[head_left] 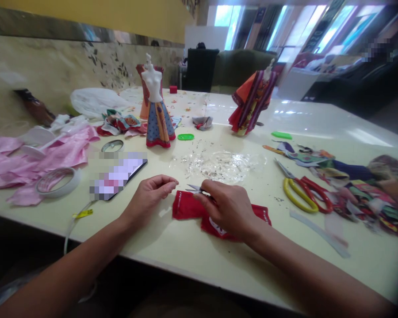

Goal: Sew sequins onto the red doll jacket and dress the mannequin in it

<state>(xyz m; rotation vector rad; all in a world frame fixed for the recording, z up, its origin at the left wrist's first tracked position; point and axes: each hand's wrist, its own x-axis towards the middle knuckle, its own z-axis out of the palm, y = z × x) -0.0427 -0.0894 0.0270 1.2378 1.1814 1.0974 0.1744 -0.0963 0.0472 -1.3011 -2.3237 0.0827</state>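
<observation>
My right hand (227,203) is closed around a pair of small scissors (195,188). Their pointed silver blades stick out to the left and stand slightly apart. Under that hand lies red cloth (189,207) with white stitched trim along its edges, partly covered by the hand. To the left, my left hand (152,192) pinches thumb and forefinger together just off the cloth's corner; what sits between the fingertips is too small to name. Beyond both hands, small shiny bits lie scattered on a clear plastic sheet (219,165).
Two small dress forms, one in a blue and orange skirt (161,123), one in a red and purple robe (250,104), stand behind. Large scissors (300,194) and fabric scraps (361,185) lie right. A phone (121,176), tape roll (58,183) and pink fabric (63,148) lie left.
</observation>
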